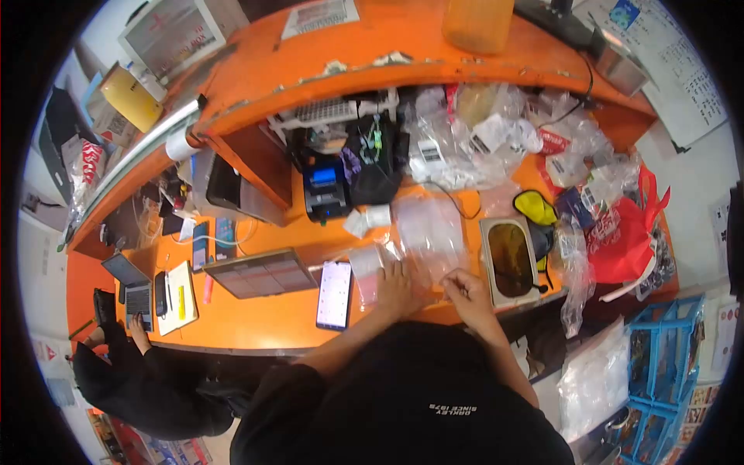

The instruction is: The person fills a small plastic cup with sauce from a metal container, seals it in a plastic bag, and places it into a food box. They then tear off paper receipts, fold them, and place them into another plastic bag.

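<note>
My left hand point(397, 288) lies with fingers stretched out on a clear plastic bag point(366, 273) on the orange desk. Close to its right, my right hand point(470, 297) has thumb and fingertips pinched together. Those fingertips are at the lower edge of a stack of clear plastic bags point(431, 232); whatever is between them is too small to make out. A phone with a lit white screen point(334, 294) lies left of my left hand. Right of my right hand is a metal tray with a dark amber surface point(511, 260).
A tablet or laptop screen point(262, 273) stands on the desk point(240, 325) at left. A co-worker's hand point(139, 335) rests at a laptop point(138, 298). Behind are a small black printer point(325, 191) and heaped plastic packaging point(457, 143). A red bag point(624, 240) sits right.
</note>
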Available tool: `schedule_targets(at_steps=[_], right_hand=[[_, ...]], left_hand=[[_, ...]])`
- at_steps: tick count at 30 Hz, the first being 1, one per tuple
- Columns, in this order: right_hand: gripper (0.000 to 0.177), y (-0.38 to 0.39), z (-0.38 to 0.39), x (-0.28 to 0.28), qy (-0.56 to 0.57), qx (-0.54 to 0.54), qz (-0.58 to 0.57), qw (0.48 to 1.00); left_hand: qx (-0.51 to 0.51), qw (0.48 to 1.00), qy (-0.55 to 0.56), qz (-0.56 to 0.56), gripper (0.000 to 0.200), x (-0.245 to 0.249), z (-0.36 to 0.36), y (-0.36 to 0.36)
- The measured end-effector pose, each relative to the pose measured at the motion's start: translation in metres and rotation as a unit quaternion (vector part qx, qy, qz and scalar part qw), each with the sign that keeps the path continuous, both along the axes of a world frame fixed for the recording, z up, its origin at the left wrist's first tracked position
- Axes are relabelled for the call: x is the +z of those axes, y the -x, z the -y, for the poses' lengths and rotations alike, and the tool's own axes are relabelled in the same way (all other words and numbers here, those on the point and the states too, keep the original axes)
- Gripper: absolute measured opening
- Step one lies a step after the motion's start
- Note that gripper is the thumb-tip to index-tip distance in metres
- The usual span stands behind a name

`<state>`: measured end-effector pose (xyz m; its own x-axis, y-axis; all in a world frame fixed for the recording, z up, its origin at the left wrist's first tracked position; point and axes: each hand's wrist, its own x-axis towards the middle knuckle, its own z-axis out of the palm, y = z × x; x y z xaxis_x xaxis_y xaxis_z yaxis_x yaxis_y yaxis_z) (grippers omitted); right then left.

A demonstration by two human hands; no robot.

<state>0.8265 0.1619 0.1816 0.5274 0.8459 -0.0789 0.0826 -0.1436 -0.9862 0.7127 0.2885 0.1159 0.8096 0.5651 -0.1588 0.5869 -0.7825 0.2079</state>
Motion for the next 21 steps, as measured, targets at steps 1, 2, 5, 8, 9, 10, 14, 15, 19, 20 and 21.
schedule_targets(at_steps=[1, 2, 5, 8, 9, 10, 14, 15, 19, 20, 21], right_hand=[[0.012, -0.001, -0.002, 0.0, -0.016, 0.003, 0.012, 1.0], [0.012, 0.001, -0.001, -0.004, -0.01, 0.005, 0.0, 1.0], [0.011, -0.002, 0.002, 0.003, 0.01, 0.011, 0.028, 0.999], [0.01, -0.005, 0.007, -0.008, -0.017, -0.012, 0.021, 1.0], [0.01, -0.006, 0.007, -0.009, -0.044, -0.033, 0.02, 0.998], [0.013, -0.004, 0.008, 0.013, -0.013, -0.041, 0.059, 0.997], [0.022, 0.003, 0.006, 0.028, -0.072, -0.04, 0.311, 0.947], [0.022, 0.006, 0.006, 0.034, -0.074, -0.043, 0.31, 0.947], [0.018, 0.012, 0.009, 0.053, -0.076, -0.089, 0.407, 0.906], [0.017, 0.01, 0.011, 0.054, -0.069, -0.083, 0.398, 0.911], [0.016, 0.008, 0.013, 0.055, -0.063, -0.076, 0.389, 0.916]], left_hand=[[0.003, 1.0, -0.016, 0.012, 0.104, -0.006, 0.002, -0.007], [0.024, 1.0, 0.003, -0.003, 0.102, -0.019, 0.002, -0.013], [0.018, 0.999, -0.008, 0.03, 0.09, -0.013, 0.0, -0.009], [-0.006, 0.992, 0.043, 0.118, 0.076, -0.003, -0.007, 0.003], [-0.024, 0.985, 0.053, 0.16, 0.07, -0.004, -0.007, 0.003], [-0.023, 0.985, 0.049, 0.163, 0.07, 0.0, -0.008, 0.001], [-0.111, 0.913, 0.097, 0.381, 0.063, 0.047, 0.004, -0.005], [-0.13, 0.911, 0.072, 0.384, 0.061, 0.059, 0.009, -0.007], [-0.138, 0.898, 0.062, 0.413, 0.056, 0.075, 0.018, -0.016], [-0.153, 0.894, 0.052, 0.419, 0.056, 0.077, 0.019, -0.016], [-0.166, 0.889, 0.041, 0.425, 0.056, 0.078, 0.019, -0.017]])
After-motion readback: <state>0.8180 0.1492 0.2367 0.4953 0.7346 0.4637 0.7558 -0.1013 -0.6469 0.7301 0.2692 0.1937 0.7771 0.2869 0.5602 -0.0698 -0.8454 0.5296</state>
